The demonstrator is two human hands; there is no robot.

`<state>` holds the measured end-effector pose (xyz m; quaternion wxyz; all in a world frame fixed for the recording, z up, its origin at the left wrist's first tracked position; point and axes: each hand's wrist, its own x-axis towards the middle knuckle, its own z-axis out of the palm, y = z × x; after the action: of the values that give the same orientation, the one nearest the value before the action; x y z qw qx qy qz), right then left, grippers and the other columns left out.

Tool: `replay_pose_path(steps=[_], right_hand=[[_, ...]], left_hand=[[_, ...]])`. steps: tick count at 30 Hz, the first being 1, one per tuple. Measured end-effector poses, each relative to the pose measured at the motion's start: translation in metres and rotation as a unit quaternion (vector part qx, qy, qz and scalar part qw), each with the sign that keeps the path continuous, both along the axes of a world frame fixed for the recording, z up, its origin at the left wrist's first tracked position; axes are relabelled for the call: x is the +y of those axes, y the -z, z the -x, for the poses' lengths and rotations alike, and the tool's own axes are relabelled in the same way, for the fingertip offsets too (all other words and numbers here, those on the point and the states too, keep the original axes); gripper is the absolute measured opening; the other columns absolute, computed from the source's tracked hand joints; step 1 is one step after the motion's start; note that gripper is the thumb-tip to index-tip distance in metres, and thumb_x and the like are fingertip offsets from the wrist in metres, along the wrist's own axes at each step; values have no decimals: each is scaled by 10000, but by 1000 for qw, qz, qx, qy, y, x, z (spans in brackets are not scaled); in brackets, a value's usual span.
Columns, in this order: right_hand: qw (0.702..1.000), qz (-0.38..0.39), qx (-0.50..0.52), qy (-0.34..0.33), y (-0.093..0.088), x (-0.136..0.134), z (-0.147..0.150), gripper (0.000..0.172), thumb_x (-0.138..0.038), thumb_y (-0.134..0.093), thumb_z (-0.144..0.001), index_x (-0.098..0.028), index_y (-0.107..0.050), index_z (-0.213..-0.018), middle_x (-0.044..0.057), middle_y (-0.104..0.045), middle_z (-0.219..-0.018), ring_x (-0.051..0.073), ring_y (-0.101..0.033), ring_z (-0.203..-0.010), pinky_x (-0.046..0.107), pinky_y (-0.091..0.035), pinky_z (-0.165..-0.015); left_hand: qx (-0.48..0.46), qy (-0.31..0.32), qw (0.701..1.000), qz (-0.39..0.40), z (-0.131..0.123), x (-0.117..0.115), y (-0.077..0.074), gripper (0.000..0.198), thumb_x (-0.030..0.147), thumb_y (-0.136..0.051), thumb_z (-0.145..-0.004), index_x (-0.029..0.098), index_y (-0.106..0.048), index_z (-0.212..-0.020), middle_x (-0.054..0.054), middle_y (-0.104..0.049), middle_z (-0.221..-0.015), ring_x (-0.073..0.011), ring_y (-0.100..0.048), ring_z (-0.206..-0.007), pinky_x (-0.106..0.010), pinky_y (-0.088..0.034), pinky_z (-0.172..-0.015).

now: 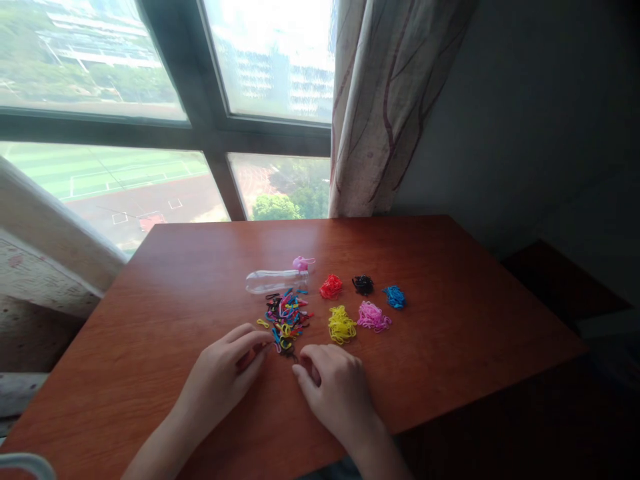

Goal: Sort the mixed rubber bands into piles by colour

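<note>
A mixed pile of small coloured bands (287,315) lies on the brown table in front of me. My left hand (233,363) is at the pile's lower left edge, thumb and fingertips pinched together; what they hold is too small to make out. Just below and right of the pile, my right hand (333,380) has its fingers curled towards the thumb, beside a dark band; any band in it is hidden. To the right lie single-colour heaps: yellow (342,325), pink (373,317), red (331,287), black (363,285) and blue (395,297).
Behind the mixed pile lies a clear plastic container (275,281) with a pink piece (301,263) at its right end. The wooden table (450,347) reaches to the window, with a patterned curtain (385,107) behind it. A pale curved object (27,460) shows at the lower left.
</note>
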<state>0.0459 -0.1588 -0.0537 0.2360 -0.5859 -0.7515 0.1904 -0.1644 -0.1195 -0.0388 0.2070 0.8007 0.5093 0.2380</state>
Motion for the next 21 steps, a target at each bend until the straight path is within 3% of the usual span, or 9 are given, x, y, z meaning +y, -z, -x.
replay_pose_path(steps=[5,13,17,21], right_hand=[[1000,-8,-16,-15,0,2,8,97,-154,-585,-889,-248,-608,-894,-22,-680,-825,159,-604,-773,255,-324,-658],[999,-15,31,2,2,4,0,127,-122,-559,-882,-226,-612,-831,-21,-667,-758,138,-595,-699,237,-327,-645],[996,-53,61,33,-6,13,-17,139,-172,-530,-911,-219,-657,-877,-8,-661,-730,136,-595,-667,228,-362,-652],[991,-97,33,81,-14,38,-53,172,-245,-513,-920,-213,-678,-886,8,-656,-694,147,-597,-631,233,-378,-631]], left_hand=[[8,-42,999,0,1,-9,9,213,291,-487,-927,229,-690,-950,-6,-680,-847,-137,-645,-713,-221,-496,-663],[51,-42,997,37,-2,-13,9,215,304,-473,-950,259,-682,-970,14,-686,-908,-143,-664,-774,-227,-474,-689],[70,-38,996,46,-5,-13,8,232,324,-455,-961,270,-680,-963,16,-684,-917,-151,-668,-796,-233,-465,-690],[100,-48,993,44,-8,-13,8,241,331,-435,-967,272,-668,-954,16,-680,-906,-163,-663,-792,-245,-452,-670]])
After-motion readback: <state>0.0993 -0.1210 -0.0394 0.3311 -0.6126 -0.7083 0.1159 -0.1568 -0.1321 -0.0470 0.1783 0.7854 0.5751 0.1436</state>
